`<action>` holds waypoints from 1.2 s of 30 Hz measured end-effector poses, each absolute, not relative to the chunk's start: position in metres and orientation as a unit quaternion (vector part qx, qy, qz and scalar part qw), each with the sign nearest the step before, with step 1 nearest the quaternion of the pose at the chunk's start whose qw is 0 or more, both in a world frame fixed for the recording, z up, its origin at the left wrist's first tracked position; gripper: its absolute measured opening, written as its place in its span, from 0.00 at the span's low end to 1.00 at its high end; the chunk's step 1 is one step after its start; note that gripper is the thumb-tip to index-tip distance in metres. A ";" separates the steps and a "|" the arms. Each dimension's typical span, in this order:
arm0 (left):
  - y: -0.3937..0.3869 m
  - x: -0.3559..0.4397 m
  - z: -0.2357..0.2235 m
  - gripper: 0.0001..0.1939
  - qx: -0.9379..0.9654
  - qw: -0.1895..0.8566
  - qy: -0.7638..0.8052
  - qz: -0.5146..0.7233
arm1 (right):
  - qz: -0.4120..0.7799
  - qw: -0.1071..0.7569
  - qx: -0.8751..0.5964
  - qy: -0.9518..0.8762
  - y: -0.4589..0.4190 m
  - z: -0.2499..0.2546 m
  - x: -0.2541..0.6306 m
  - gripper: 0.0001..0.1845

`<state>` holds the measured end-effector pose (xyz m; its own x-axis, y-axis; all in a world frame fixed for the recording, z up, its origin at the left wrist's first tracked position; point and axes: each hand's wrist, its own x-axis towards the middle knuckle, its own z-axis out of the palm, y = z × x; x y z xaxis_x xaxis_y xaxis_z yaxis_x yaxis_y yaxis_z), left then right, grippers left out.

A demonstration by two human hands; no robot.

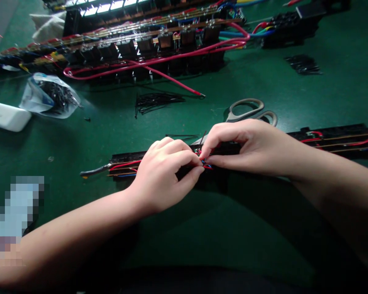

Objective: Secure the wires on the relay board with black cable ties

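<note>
A long black strip-shaped housing (331, 145) with red, brown and blue wires lies across the table in front of me. Over its middle, both hands meet fingertip to fingertip. My left hand (165, 173) is closed in a pinch on thin red and blue wires (207, 166). From the right, my right hand (248, 145) pinches at the same spot, thumb and forefinger closed round a thin black cable tie (203, 138) whose tail sticks up. The fingertips partly hide the tie's loop. Just behind my right hand are grey-handled scissors (247, 107), their blades partly covered.
Loose cable ties lie in a pile (156, 101) and another pile (303, 64). A plastic bag (50, 96) of black ties sits beside a white case (9, 117). Larger wired housings (171, 41) with a thick red cable (171, 55) fill the back.
</note>
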<state>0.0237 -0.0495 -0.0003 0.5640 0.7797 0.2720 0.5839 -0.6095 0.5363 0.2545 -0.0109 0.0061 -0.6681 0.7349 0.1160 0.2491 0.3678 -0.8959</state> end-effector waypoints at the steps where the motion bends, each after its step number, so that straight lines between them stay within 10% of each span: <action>1: -0.049 0.024 0.000 0.08 0.861 0.200 0.398 0.246 | 0.467 0.257 -0.318 -0.784 -0.011 0.007 0.254 0.04; 36: -0.048 0.025 0.001 0.08 0.851 0.222 0.413 0.237 | 0.435 0.252 -0.322 -0.802 -0.013 0.007 0.253 0.05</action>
<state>0.0252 -0.0480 0.0015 0.5455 0.8086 0.2205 0.5983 -0.5600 0.5731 0.2526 -0.0132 0.0068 -0.6658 0.7359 0.1235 0.2978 0.4138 -0.8603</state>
